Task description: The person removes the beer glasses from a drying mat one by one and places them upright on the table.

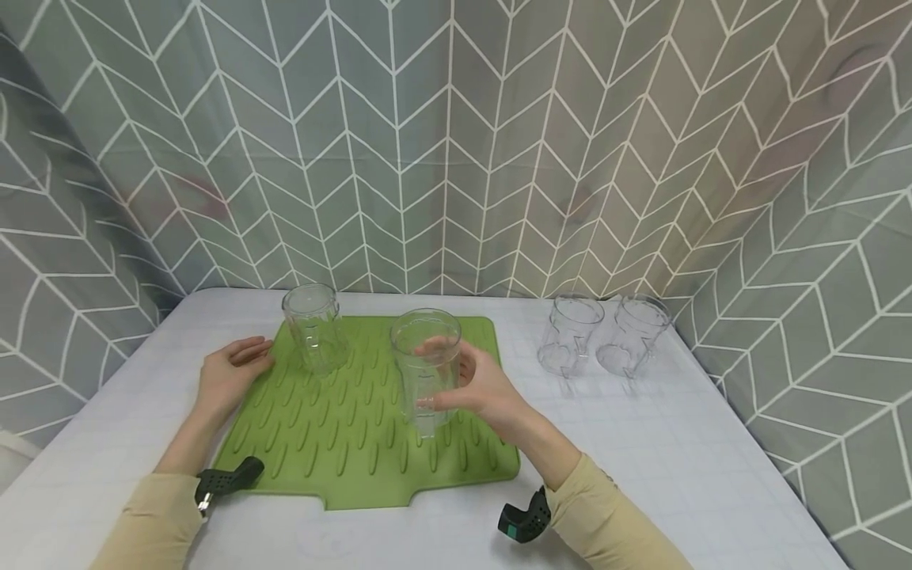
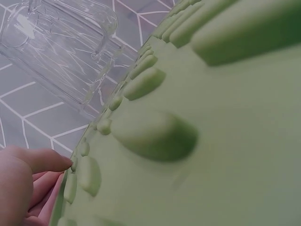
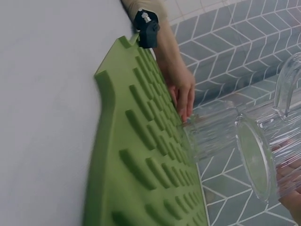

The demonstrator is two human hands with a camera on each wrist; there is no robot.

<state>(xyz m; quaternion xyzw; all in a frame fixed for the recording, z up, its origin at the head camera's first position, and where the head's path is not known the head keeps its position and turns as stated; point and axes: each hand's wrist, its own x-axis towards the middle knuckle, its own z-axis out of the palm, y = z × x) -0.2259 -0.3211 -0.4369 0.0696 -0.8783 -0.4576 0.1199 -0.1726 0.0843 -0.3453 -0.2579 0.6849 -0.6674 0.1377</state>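
Observation:
My right hand (image 1: 477, 388) grips a clear glass mug (image 1: 427, 340) from its right side, thumb in front and fingers behind. The mug is upright, with its handle toward me. In the right wrist view, its round base (image 3: 254, 155) is raised off the green ridged mat (image 3: 127, 94). Beside the mat's left edge rests my left hand (image 1: 231, 376), fingers loosely bent. A fingertip appears to touch that edge in the left wrist view. Close by, another glass mug (image 1: 313, 332) stands on the mat's back left corner.
Two more clear mugs, one nearer (image 1: 570, 336) and one farther right (image 1: 634, 336), stand on the white table (image 1: 641, 451) right of the mat. A grey patterned curtain (image 1: 427, 158) closes off the back and sides.

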